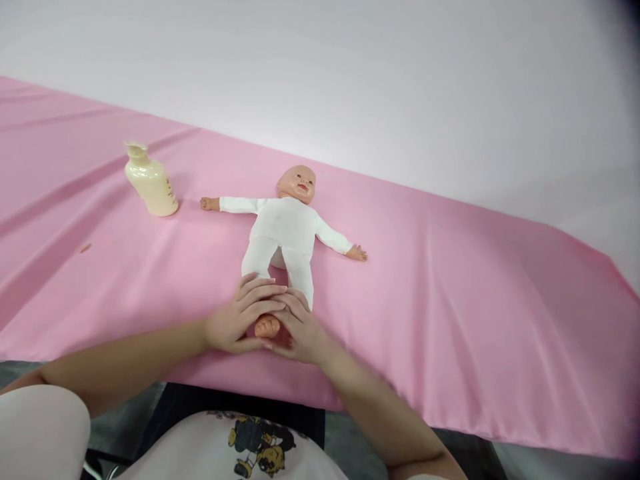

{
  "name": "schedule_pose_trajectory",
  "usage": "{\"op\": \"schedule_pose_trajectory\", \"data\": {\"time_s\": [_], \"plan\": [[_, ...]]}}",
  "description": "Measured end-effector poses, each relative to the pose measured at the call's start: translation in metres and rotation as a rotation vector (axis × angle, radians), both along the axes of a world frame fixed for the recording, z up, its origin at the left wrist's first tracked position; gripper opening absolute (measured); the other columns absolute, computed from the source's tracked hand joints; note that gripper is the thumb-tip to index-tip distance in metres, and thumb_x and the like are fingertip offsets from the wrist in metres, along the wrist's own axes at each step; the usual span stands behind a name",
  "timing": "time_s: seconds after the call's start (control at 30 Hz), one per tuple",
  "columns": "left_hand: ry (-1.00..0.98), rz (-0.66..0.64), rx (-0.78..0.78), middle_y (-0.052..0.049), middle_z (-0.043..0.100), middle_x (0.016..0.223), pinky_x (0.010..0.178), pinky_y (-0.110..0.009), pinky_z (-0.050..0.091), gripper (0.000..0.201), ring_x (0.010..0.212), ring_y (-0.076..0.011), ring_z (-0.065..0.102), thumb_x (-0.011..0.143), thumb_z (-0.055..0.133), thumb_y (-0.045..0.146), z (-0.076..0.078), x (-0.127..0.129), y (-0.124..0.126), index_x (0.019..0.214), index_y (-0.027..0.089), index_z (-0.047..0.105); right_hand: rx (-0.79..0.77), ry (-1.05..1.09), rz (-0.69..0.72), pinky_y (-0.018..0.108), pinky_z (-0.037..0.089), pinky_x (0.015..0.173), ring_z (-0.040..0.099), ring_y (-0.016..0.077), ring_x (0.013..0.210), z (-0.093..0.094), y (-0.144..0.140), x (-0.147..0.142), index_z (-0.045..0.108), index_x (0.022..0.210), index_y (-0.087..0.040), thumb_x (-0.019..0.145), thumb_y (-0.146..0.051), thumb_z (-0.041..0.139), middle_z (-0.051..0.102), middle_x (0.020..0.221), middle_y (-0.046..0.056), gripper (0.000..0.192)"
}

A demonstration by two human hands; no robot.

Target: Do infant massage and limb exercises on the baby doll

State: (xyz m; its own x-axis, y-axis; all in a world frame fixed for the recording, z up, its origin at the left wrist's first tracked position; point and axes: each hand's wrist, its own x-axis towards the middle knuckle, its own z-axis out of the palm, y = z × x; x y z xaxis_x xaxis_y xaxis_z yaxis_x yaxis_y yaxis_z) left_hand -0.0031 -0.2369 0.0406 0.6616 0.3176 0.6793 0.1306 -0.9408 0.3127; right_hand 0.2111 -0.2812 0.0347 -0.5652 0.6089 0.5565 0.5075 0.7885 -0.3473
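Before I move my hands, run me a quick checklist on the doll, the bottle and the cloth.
1. Doll lying face up: ok.
2. Left hand and right hand together around one foot: ok.
3. Other foot's position: cannot tell, hidden.
4. Bottle standing, apart from the doll: ok.
5. Bottle top closed: cannot tell, too blurred.
6. Pink cloth smooth: not ok, creased.

The doll's body (284,223) looks matt cloth, the bottle (151,185) glossy.
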Motion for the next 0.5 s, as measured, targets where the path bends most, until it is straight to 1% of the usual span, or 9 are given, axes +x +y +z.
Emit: {"op": "schedule_pose_trajectory", "data": {"time_s": [0.13,0.23,0.33,0.43,0.5], "plan": [[-0.005,-0.004,-0.037,-0.017,0.059,0.142,0.127,-0.051,0.020,0.057,0.142,-0.0288,0.044,0.100,0.040,0.058,-0.0003,0.0001,0.0016,0.141,0.018,0.046,0.061,0.092,-0.043,0.049,0.054,0.102,0.058,0.0296,0.123,0.0011,-0.0006,-0.0023,0.050,0.140,-0.020,0.091,-0.043,0.067,0.062,0.123,0.014,0.057],[-0.031,-0.023,-0.050,-0.015,0.060,0.140,0.127,-0.052,0.018,0.056,0.137,-0.0281,0.048,0.102,0.035,0.058,0.0001,0.0012,0.0023,0.142,0.020,0.046,0.018,0.110,-0.053,0.044,0.058,0.096,0.062,0.0262,0.114,0.0030,-0.0017,-0.0041,0.052,0.137,-0.021,0.092,-0.042,0.067,0.063,0.116,0.012,0.051],[-0.045,-0.039,-0.070,-0.015,0.062,0.136,0.127,-0.052,0.016,0.056,0.132,-0.0269,0.052,0.102,0.035,0.057,0.0012,0.0021,0.0029,0.142,0.019,0.046,-0.031,0.097,-0.056,0.041,0.060,0.091,0.065,0.0244,0.106,0.0038,-0.0020,-0.0052,0.054,0.134,-0.021,0.093,-0.041,0.066,0.065,0.111,0.011,0.048],[-0.044,-0.061,-0.085,-0.014,0.065,0.127,0.126,-0.053,0.018,0.056,0.126,-0.0266,0.055,0.102,0.036,0.056,0.0009,0.0019,0.0043,0.141,0.018,0.046,-0.008,0.101,-0.039,0.041,0.060,0.082,0.066,0.0234,0.096,0.0046,0.0001,-0.0061,0.055,0.131,-0.019,0.095,-0.027,0.062,0.068,0.103,0.010,0.038],[-0.053,-0.076,-0.088,-0.013,0.066,0.121,0.125,-0.054,0.020,0.057,0.122,-0.0270,0.057,0.101,0.036,0.057,-0.0005,0.0014,0.0055,0.141,0.017,0.046,0.005,0.108,-0.010,0.039,0.058,0.075,0.066,0.0213,0.083,0.0058,0.0021,-0.0068,0.055,0.129,-0.019,0.094,-0.019,0.057,0.070,0.091,0.007,0.035]]}}
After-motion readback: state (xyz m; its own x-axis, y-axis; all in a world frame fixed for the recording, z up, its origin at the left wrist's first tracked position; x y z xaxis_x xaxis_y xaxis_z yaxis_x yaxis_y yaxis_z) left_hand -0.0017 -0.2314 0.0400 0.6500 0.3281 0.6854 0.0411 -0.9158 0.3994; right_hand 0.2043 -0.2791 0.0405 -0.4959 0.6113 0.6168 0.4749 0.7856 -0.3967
